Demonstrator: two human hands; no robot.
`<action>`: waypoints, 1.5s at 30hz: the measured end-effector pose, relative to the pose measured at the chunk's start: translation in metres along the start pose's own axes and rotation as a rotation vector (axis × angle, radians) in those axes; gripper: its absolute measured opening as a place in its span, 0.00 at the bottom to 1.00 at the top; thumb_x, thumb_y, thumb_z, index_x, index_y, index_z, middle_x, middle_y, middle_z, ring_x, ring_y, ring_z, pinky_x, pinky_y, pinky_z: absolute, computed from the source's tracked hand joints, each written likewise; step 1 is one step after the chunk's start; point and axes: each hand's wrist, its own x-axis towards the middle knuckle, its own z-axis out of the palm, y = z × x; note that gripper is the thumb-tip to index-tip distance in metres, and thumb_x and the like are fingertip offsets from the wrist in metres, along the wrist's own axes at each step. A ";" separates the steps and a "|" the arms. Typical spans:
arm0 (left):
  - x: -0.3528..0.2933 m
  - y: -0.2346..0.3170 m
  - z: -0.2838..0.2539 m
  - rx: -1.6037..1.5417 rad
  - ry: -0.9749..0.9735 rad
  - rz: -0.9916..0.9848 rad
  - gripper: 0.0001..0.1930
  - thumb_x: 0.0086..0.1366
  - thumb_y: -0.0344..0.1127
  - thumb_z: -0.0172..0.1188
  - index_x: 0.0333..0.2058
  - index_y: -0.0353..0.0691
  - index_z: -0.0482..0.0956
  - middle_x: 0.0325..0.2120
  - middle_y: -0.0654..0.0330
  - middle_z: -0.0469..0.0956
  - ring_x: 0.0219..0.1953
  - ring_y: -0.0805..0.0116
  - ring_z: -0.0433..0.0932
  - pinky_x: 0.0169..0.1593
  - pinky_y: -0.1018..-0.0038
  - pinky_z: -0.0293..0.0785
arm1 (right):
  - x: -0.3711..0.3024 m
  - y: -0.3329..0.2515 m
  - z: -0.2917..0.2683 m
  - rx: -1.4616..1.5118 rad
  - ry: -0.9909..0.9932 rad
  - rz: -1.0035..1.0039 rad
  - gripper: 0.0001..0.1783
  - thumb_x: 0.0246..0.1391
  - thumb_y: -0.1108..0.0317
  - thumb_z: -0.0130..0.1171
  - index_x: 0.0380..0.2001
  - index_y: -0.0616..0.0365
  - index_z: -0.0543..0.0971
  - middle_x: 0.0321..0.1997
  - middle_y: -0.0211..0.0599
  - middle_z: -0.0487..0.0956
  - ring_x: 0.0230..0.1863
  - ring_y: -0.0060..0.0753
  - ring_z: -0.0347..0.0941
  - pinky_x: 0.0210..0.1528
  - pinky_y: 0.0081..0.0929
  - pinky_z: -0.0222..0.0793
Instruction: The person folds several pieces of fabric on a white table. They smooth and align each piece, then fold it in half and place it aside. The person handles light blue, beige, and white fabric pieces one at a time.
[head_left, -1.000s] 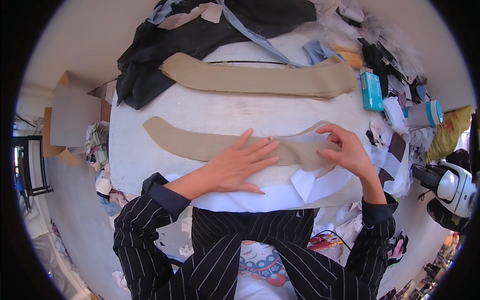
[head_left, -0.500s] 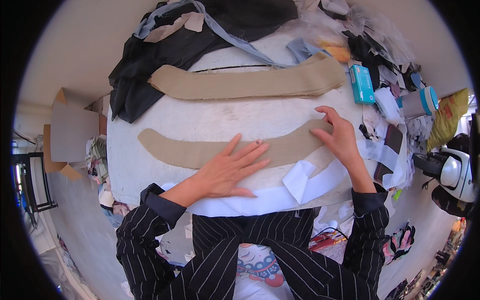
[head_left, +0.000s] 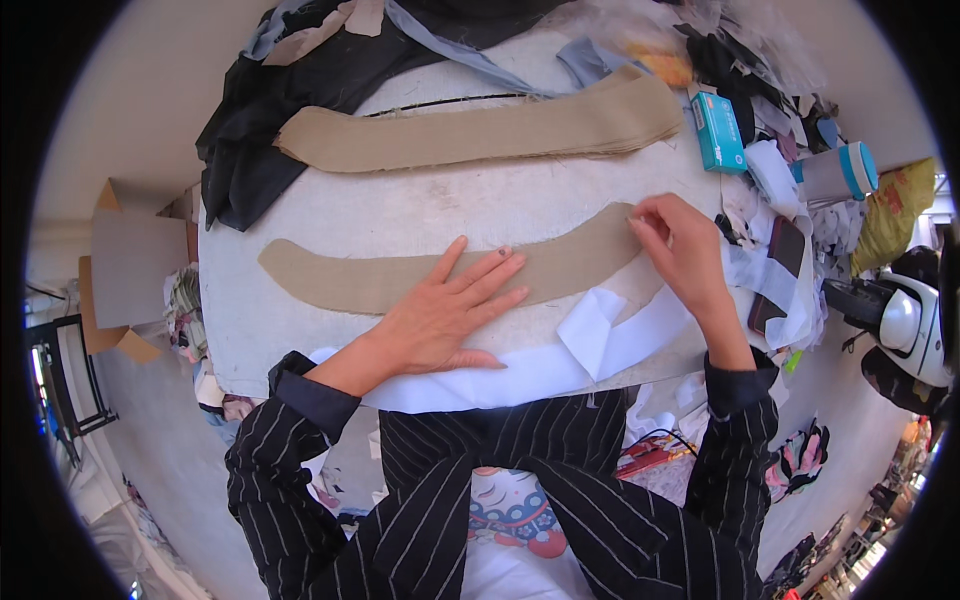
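A curved beige fabric piece (head_left: 345, 284) lies across the table in front of me. My left hand (head_left: 440, 312) rests flat on its middle with fingers spread, its thumb over the white strip below. At the piece's right end, my right hand (head_left: 682, 250) has thumb and forefinger closed together on the fabric edge; the fingertips partly hide what is between them. The white curved strip (head_left: 520, 378) runs along the table's near edge, with one end folded over in a pointed flap (head_left: 592, 322). Farther back lies a stack of similar beige pieces (head_left: 470, 137).
Black cloth (head_left: 265, 130) and a blue-grey strip (head_left: 455, 55) lie at the back. On the right are a teal box (head_left: 720, 132), a dark phone-like object (head_left: 778, 275), a cup with a blue rim (head_left: 838, 172) and fabric scraps. A cardboard box (head_left: 140, 265) stands off the left side.
My right thumb and forefinger, apart before, have come together at the fabric's right end. The left hand stays flat on the piece. The whole view has shifted slightly.
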 end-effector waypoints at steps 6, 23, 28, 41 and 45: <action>-0.042 0.028 -0.033 -0.004 0.131 -0.147 0.40 0.60 0.68 0.46 0.63 0.46 0.64 0.68 0.52 0.52 0.70 0.54 0.50 0.69 0.42 0.32 | -0.044 -0.043 -0.004 -0.224 -0.262 -0.001 0.13 0.47 0.59 0.67 0.27 0.57 0.78 0.17 0.36 0.76 0.18 0.38 0.73 0.23 0.28 0.67; -0.092 0.044 0.007 -0.095 0.078 -0.288 0.31 0.63 0.61 0.48 0.58 0.50 0.72 0.66 0.47 0.56 0.69 0.48 0.53 0.69 0.45 0.36 | -0.164 0.010 -0.016 0.498 0.130 0.611 0.03 0.55 0.76 0.59 0.33 0.61 0.76 0.19 0.17 0.70 0.21 0.06 0.62 0.23 0.10 0.54; -0.094 0.047 0.012 -0.039 0.091 -0.295 0.30 0.59 0.57 0.55 0.58 0.50 0.72 0.66 0.47 0.57 0.68 0.49 0.54 0.69 0.44 0.37 | -0.140 -0.039 -0.010 -0.052 0.283 0.200 0.17 0.46 0.72 0.66 0.42 0.59 0.77 0.36 0.38 0.78 0.37 0.34 0.75 0.39 0.27 0.71; -0.103 0.042 0.013 -0.075 0.134 -0.280 0.31 0.57 0.54 0.60 0.59 0.53 0.71 0.67 0.52 0.56 0.69 0.54 0.54 0.70 0.46 0.39 | -0.158 -0.009 -0.024 -0.592 0.048 -0.069 0.10 0.39 0.69 0.68 0.23 0.57 0.75 0.59 0.47 0.71 0.65 0.54 0.62 0.66 0.53 0.54; -0.103 0.040 0.014 -0.062 0.138 -0.265 0.31 0.59 0.57 0.56 0.59 0.51 0.71 0.66 0.48 0.57 0.68 0.50 0.54 0.69 0.46 0.38 | -0.161 -0.003 -0.045 -0.650 0.230 0.041 0.08 0.42 0.74 0.66 0.27 0.59 0.77 0.45 0.44 0.78 0.50 0.49 0.73 0.52 0.40 0.67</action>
